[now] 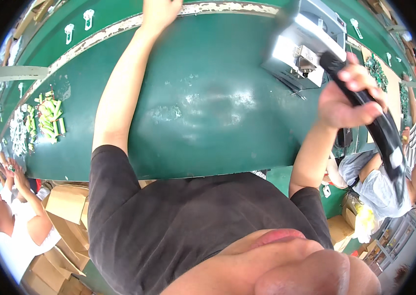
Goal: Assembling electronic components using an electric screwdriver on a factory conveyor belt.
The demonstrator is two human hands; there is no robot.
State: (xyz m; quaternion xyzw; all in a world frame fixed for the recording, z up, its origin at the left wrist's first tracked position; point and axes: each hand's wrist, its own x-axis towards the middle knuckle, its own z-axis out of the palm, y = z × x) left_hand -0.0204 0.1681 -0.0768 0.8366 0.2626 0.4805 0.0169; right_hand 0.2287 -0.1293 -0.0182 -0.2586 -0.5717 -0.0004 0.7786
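My right hand (350,96) is raised at the right, its fingers wrapped round a long black rod-shaped thing (382,125). This thing slants down to the right and is blurred, so its exact kind does not show. Behind the hand stands a white and grey bench machine (291,49) with a metal block (307,60) on its front. My left hand (162,14) reaches far across the green table (198,64) to its worn back edge. The picture's top rim cuts off its fingers, so their state is hidden.
Yellow-green cylindrical pieces (50,117) with red bits lie in a pile at the table's left, beside white small parts (19,132). Thin dark leads (291,88) lie before the machine. Co-workers sit at both sides; cardboard boxes (68,204) stand below left.
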